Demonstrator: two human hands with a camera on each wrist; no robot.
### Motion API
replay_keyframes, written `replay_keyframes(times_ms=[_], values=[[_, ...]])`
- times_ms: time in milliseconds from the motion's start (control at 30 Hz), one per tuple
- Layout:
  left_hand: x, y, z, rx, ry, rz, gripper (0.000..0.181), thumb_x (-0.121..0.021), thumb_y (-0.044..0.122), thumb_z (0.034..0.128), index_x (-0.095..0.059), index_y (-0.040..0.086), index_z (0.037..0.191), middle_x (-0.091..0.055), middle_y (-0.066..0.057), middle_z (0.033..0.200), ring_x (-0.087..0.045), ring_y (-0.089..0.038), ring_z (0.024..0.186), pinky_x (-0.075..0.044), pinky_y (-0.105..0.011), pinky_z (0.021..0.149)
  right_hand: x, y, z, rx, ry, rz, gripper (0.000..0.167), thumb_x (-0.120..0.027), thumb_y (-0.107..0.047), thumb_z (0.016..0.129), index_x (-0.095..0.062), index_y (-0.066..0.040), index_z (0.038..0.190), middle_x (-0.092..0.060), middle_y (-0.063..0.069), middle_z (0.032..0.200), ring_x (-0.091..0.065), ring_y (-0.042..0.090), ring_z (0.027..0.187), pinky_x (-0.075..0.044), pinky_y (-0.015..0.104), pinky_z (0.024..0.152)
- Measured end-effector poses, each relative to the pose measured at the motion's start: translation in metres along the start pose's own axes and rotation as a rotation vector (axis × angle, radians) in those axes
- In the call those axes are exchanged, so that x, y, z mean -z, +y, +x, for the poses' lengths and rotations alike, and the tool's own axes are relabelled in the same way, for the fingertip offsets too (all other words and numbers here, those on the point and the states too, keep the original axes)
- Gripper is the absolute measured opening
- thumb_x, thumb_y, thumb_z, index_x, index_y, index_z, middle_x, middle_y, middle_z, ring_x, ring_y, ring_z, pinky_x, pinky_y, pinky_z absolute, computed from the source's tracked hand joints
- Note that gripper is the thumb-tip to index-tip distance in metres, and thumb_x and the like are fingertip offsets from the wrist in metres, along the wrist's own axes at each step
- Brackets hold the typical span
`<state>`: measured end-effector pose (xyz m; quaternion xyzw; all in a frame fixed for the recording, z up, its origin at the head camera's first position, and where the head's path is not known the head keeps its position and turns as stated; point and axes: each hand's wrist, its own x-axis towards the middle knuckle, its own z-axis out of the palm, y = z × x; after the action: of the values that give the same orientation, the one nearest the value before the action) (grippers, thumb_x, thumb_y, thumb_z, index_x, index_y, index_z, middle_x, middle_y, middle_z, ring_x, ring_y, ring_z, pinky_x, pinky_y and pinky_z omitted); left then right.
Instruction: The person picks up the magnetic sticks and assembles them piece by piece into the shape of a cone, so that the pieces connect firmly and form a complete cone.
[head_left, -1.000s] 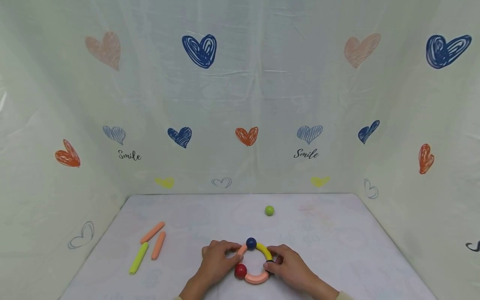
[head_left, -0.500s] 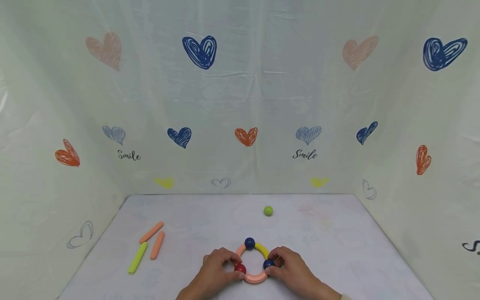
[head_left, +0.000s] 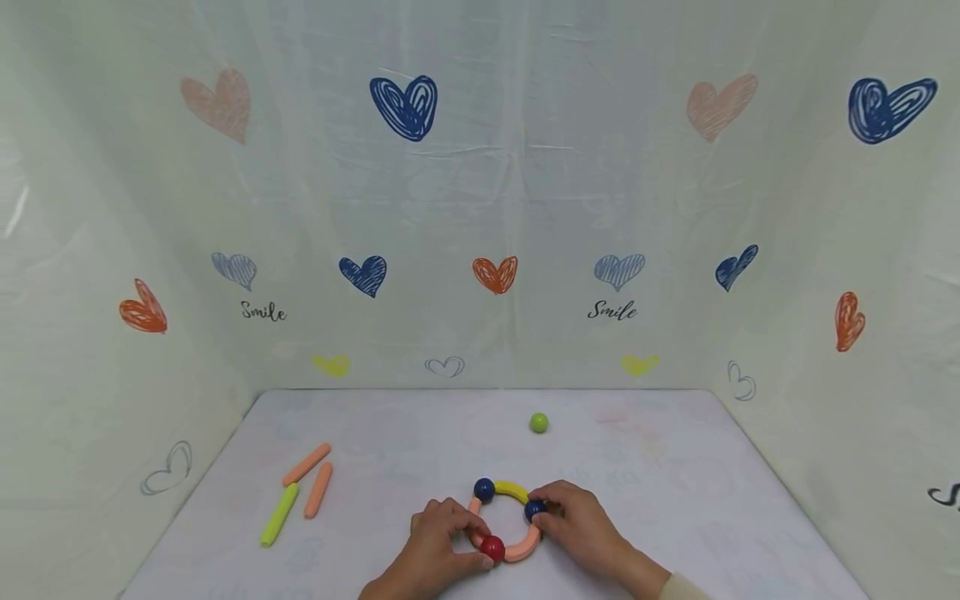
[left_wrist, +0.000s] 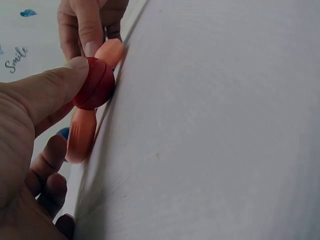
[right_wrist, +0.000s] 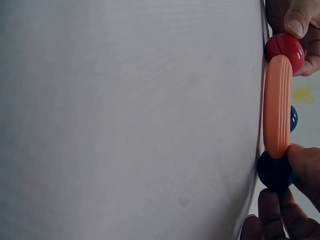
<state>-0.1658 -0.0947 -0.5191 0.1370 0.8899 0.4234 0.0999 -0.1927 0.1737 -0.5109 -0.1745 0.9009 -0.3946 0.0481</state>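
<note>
A ring of curved rods and balls lies flat on the table between both hands. My left hand (head_left: 438, 546) pinches the red ball (head_left: 492, 548) at the ring's near left, thumb and fingers on either side of it. On the right side, my right hand (head_left: 581, 525) pinches a dark blue ball (head_left: 535, 510). A second dark blue ball (head_left: 483, 489) sits at the far left of the ring. The yellow curved rod (head_left: 512, 490) joins the two blue balls. One orange curved rod (head_left: 523, 546) runs along the near side; another (head_left: 474, 507) is partly hidden by my left fingers.
A lime green ball (head_left: 539, 423) rests farther back on the white table (head_left: 420, 433). To the left lie a straight yellow-green rod (head_left: 280, 515) and two straight orange rods, one (head_left: 307, 464) behind the other (head_left: 318, 490). A patterned curtain (head_left: 450, 192) encloses the table's back and sides.
The ring has turned counter-clockwise, its far blue ball shifting left and its red ball toward me and right. My left hand went from the orange rod to the red ball; the right stayed at its blue ball.
</note>
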Motion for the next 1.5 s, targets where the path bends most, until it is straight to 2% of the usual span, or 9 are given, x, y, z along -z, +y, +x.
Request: replay_keyframes(times_ms=[233, 333, 500, 567, 700, 867, 1000, 1200, 1500], values=[[0.0, -0.004, -0.003, -0.08, 0.003, 0.009, 0.022, -0.089, 0.035, 0.0841, -0.077, 0.037, 0.102, -0.057, 0.017, 0.095, -0.044, -0.009, 0.093, -0.029, -0.044, 0.088, -0.002, -0.003, 0.009, -0.066, 0.017, 0.026, 0.032, -0.077, -0.018, 0.096, -0.071, -0.01, 0.126, -0.07, -0.001, 0.111, -0.059, 0.008, 0.089, -0.052, 0.022, 0.073], [0.0, -0.006, -0.003, -0.098, 0.005, 0.018, 0.021, -0.087, 0.034, 0.0863, -0.077, 0.037, 0.105, -0.057, 0.018, 0.095, -0.044, -0.007, 0.094, -0.03, -0.043, 0.088, -0.003, -0.005, 0.014, -0.098, 0.043, 0.023, 0.033, -0.078, -0.018, 0.095, -0.071, -0.009, 0.125, -0.072, 0.0, 0.109, -0.062, 0.011, 0.091, -0.055, 0.027, 0.076], [-0.001, -0.007, -0.001, -0.081, 0.02, 0.018, 0.018, -0.085, 0.031, 0.0876, -0.077, 0.036, 0.103, -0.059, 0.02, 0.094, -0.045, -0.006, 0.094, -0.03, -0.043, 0.089, -0.004, -0.006, 0.02, -0.154, 0.079, 0.013, 0.03, -0.08, -0.02, 0.093, -0.073, -0.009, 0.121, -0.076, 0.001, 0.109, -0.069, 0.015, 0.098, -0.059, 0.041, 0.085], [-0.001, -0.006, -0.001, -0.063, 0.029, 0.018, 0.016, -0.085, 0.029, 0.0883, -0.077, 0.036, 0.101, -0.059, 0.02, 0.093, -0.045, -0.005, 0.093, -0.03, -0.043, 0.089, -0.005, -0.005, 0.022, -0.162, 0.081, 0.02, 0.03, -0.079, -0.02, 0.094, -0.074, -0.008, 0.121, -0.076, 0.001, 0.108, -0.069, 0.015, 0.097, -0.059, 0.043, 0.086], [-0.003, -0.004, 0.0, -0.041, 0.052, 0.014, 0.013, -0.083, 0.028, 0.09, -0.077, 0.036, 0.098, -0.06, 0.019, 0.09, -0.046, -0.005, 0.09, -0.03, -0.042, 0.087, -0.006, -0.003, 0.024, -0.144, 0.085, 0.023, 0.031, -0.079, -0.02, 0.095, -0.075, -0.008, 0.123, -0.076, -0.001, 0.105, -0.066, 0.013, 0.095, -0.058, 0.04, 0.084], [-0.004, -0.005, 0.0, -0.049, 0.078, 0.014, 0.011, -0.083, 0.029, 0.091, -0.078, 0.034, 0.098, -0.06, 0.019, 0.089, -0.045, -0.005, 0.088, -0.028, -0.039, 0.084, -0.007, -0.002, 0.024, -0.128, 0.089, 0.022, 0.032, -0.078, -0.019, 0.095, -0.074, -0.007, 0.125, -0.076, 0.001, 0.11, -0.067, 0.013, 0.096, -0.058, 0.037, 0.083], [-0.005, -0.004, 0.001, -0.028, 0.081, 0.021, 0.011, -0.083, 0.028, 0.0909, -0.078, 0.034, 0.098, -0.061, 0.02, 0.089, -0.045, -0.005, 0.088, -0.029, -0.039, 0.084, -0.007, -0.003, 0.023, -0.135, 0.088, 0.028, 0.035, -0.078, -0.02, 0.095, -0.073, -0.006, 0.127, -0.075, 0.002, 0.109, -0.066, 0.013, 0.094, -0.058, 0.034, 0.08], [-0.004, -0.003, 0.001, -0.014, 0.084, 0.018, 0.01, -0.083, 0.028, 0.0913, -0.078, 0.034, 0.098, -0.061, 0.019, 0.09, -0.046, -0.006, 0.089, -0.03, -0.04, 0.084, -0.008, -0.006, 0.022, -0.143, 0.098, 0.027, 0.033, -0.08, -0.023, 0.094, -0.072, -0.006, 0.121, -0.067, -0.002, 0.096, -0.058, 0.013, 0.086, -0.049, 0.024, 0.071], [-0.004, -0.004, 0.002, -0.018, 0.082, 0.013, 0.009, -0.082, 0.029, 0.0919, -0.078, 0.032, 0.1, -0.061, 0.019, 0.09, -0.046, -0.006, 0.089, -0.03, -0.039, 0.084, -0.009, -0.005, 0.023, -0.164, 0.106, 0.016, 0.036, -0.081, -0.025, 0.092, -0.073, -0.007, 0.123, -0.066, -0.002, 0.094, -0.057, 0.013, 0.085, -0.048, 0.024, 0.071]])
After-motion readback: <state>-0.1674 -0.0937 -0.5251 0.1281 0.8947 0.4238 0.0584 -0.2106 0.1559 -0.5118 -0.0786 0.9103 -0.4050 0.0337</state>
